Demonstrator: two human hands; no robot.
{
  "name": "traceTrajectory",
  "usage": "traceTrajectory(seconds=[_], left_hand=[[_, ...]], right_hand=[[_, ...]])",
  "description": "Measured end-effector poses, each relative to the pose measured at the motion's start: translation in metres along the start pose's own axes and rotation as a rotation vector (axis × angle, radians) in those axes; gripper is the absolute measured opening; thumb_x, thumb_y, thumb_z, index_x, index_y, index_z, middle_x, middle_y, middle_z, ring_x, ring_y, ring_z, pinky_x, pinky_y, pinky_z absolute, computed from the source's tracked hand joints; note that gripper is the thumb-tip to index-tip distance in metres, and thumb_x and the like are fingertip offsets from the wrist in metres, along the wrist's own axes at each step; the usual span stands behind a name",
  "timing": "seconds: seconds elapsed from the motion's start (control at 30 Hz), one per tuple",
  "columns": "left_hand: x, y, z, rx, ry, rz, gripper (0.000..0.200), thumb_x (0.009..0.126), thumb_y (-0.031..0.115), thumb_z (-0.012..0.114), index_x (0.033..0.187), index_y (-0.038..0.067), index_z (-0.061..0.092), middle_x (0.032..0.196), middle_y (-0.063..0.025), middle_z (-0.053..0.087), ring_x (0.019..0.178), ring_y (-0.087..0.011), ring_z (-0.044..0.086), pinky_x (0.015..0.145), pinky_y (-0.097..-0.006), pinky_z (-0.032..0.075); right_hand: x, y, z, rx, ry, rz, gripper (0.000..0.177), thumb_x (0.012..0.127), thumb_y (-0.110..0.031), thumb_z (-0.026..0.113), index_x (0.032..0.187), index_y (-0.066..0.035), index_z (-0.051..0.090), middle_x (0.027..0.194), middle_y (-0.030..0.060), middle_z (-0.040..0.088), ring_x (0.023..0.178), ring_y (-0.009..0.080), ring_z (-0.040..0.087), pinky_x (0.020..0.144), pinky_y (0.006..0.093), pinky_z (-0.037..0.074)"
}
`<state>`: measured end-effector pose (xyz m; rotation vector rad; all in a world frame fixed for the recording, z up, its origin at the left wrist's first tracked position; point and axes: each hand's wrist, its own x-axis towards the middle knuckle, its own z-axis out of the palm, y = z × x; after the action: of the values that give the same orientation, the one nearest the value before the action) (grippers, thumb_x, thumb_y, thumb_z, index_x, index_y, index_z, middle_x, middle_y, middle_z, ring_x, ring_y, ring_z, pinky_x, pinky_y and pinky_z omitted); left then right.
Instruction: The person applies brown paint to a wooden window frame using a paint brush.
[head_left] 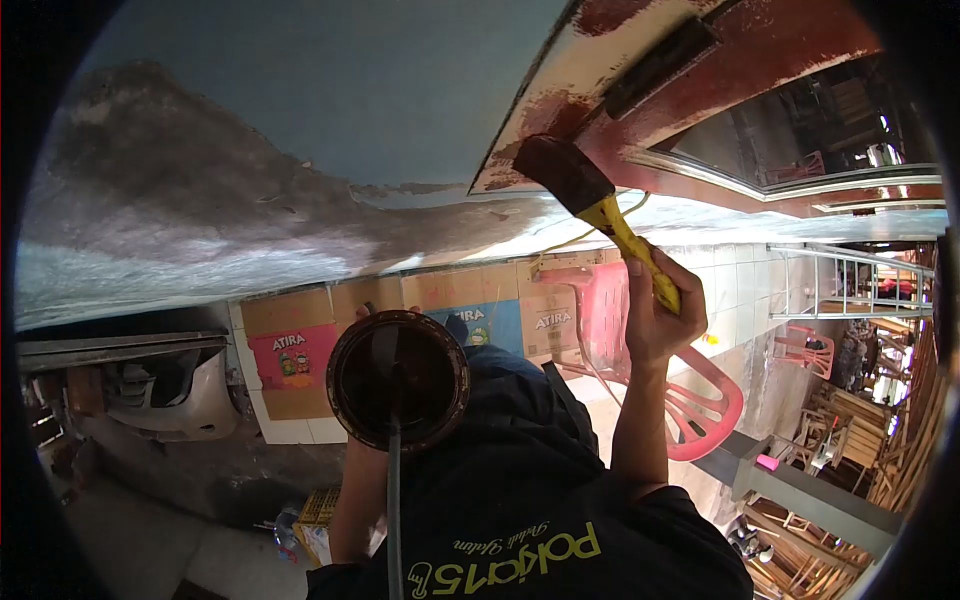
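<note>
In my right hand (pixel 665 305) is a paintbrush (pixel 640 250), its yellow handle gripped by closed fingers. The brush's wide, dark brown bristles lie at the lower corner of a wooden frame (pixel 560 110), where patchy red-brown paint covers part of a cream surface. My left arm (pixel 358 500) reaches up to a round paint can (pixel 345 420), held in front of my chest with its mouth facing me. The can's inside is dark brown and its rim is stained. A grey rod or handle (pixel 394 500) runs from it toward me. The can hides most of my left hand.
A blue-grey wall (pixel 380 90) with a rough cement patch adjoins the frame, which holds a glass pane (pixel 800 130). Below are flattened cartons (pixel 290 315), a pink plastic chair (pixel 705 400), a metal ladder (pixel 850 280) and a grey car-like body (pixel 170 395). Timber (pixel 860 440) is stacked at right.
</note>
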<state>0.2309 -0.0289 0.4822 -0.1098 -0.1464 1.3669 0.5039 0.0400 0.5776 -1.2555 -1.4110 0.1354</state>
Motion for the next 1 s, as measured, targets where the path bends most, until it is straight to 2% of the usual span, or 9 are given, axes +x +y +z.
traceTrajectory(seconds=[0.1, 0.2, 0.33, 0.47, 0.6, 0.63, 0.7, 0.83, 1.0], left_hand=[[-0.002, 0.0, -0.007, -0.047, 0.002, -0.023, 0.048, 0.092, 0.038, 0.054, 0.136, 0.019, 0.046, 0.141, -0.0227, 0.039, 0.13, -0.0341, 0.04, 0.104, -0.0508, 0.041], [-0.006, 0.004, -0.016, -0.07, 0.009, -0.041, 0.048, 0.092, 0.038, 0.056, 0.136, 0.023, 0.046, 0.143, -0.0225, 0.037, 0.132, -0.0337, 0.037, 0.103, -0.0535, 0.041], [-0.006, 0.002, 0.003, 0.032, -0.009, -0.014, 0.056, 0.09, 0.044, 0.056, 0.14, 0.023, 0.042, 0.144, -0.0242, 0.033, 0.134, -0.0355, 0.035, 0.103, -0.0552, 0.04], [-0.01, 0.007, 0.004, 0.087, 0.046, 0.009, 0.062, 0.088, 0.047, 0.058, 0.141, 0.023, 0.039, 0.144, -0.0264, 0.032, 0.133, -0.037, 0.034, 0.104, -0.0558, 0.039], [-0.007, 0.01, -0.015, 0.044, -0.122, -0.01, 0.062, 0.088, 0.046, 0.058, 0.142, 0.023, 0.038, 0.145, -0.0263, 0.031, 0.133, -0.0376, 0.035, 0.104, -0.056, 0.038], [-0.007, 0.01, -0.017, 0.046, -0.143, -0.01, 0.062, 0.088, 0.046, 0.058, 0.142, 0.023, 0.038, 0.145, -0.0262, 0.031, 0.133, -0.0377, 0.035, 0.104, -0.0559, 0.038], [-0.011, 0.008, -0.016, 0.073, -0.073, 0.012, 0.064, 0.088, 0.047, 0.057, 0.143, 0.023, 0.037, 0.145, -0.0259, 0.031, 0.132, -0.0378, 0.036, 0.103, -0.0556, 0.039], [-0.01, 0.009, -0.002, 0.128, -0.017, 0.009, 0.068, 0.087, 0.051, 0.057, 0.144, 0.022, 0.035, 0.145, -0.0252, 0.032, 0.132, -0.0377, 0.036, 0.104, -0.0552, 0.038], [-0.014, 0.0, 0.011, 0.134, 0.068, 0.131, 0.068, 0.087, 0.051, 0.054, 0.144, 0.018, 0.034, 0.14, -0.0216, 0.04, 0.135, -0.0383, 0.031, 0.106, -0.0568, 0.034]], right_hand=[[0.003, -0.007, -0.004, -0.232, -0.059, -0.115, 0.024, 0.079, 0.002, 0.072, 0.1, 0.004, 0.061, 0.095, 0.0185, 0.07, 0.089, 0.0219, 0.07, 0.077, 0.0277, 0.056], [0.015, -0.029, -0.01, -0.39, -0.253, 0.052, 0.024, 0.083, 0.0, 0.067, 0.106, 0.003, 0.061, 0.094, 0.0144, 0.07, 0.085, 0.0208, 0.07, 0.074, 0.0278, 0.056], [0.028, -0.039, -0.021, -0.29, -0.514, 0.123, 0.02, 0.089, -0.001, 0.059, 0.108, 0.003, 0.059, 0.096, 0.0152, 0.065, 0.083, 0.0237, 0.067, 0.068, 0.0317, 0.054], [0.022, -0.033, -0.033, -0.189, -0.471, 0.056, 0.024, 0.089, -0.001, 0.059, 0.112, 0.0, 0.056, 0.099, 0.0166, 0.065, 0.085, 0.0244, 0.067, 0.067, 0.0309, 0.054], [0.03, -0.045, -0.014, -0.247, -0.565, 0.121, 0.025, 0.086, 0.001, 0.062, 0.111, 0.0, 0.06, 0.096, 0.0163, 0.067, 0.08, 0.0233, 0.069, 0.068, 0.0305, 0.054], [0.031, -0.042, -0.008, -0.261, -0.534, 0.074, 0.026, 0.085, 0.001, 0.063, 0.111, 0.0, 0.061, 0.095, 0.0162, 0.067, 0.079, 0.0234, 0.069, 0.067, 0.0303, 0.054], [0.032, -0.032, 0.002, -0.287, -0.479, -0.025, 0.028, 0.084, 0.001, 0.064, 0.112, -0.001, 0.062, 0.091, 0.0161, 0.068, 0.077, 0.0236, 0.069, 0.066, 0.0299, 0.054], [0.02, -0.024, 0.013, -0.298, -0.355, -0.076, 0.029, 0.084, 0.0, 0.065, 0.113, -0.001, 0.064, 0.085, 0.0147, 0.069, 0.072, 0.0199, 0.069, 0.062, 0.0283, 0.054], [0.014, -0.026, 0.009, -0.386, -0.339, 0.038, 0.028, 0.084, -0.001, 0.066, 0.112, 0.0, 0.065, 0.083, 0.0134, 0.069, 0.067, 0.0158, 0.066, 0.057, 0.0255, 0.051]])
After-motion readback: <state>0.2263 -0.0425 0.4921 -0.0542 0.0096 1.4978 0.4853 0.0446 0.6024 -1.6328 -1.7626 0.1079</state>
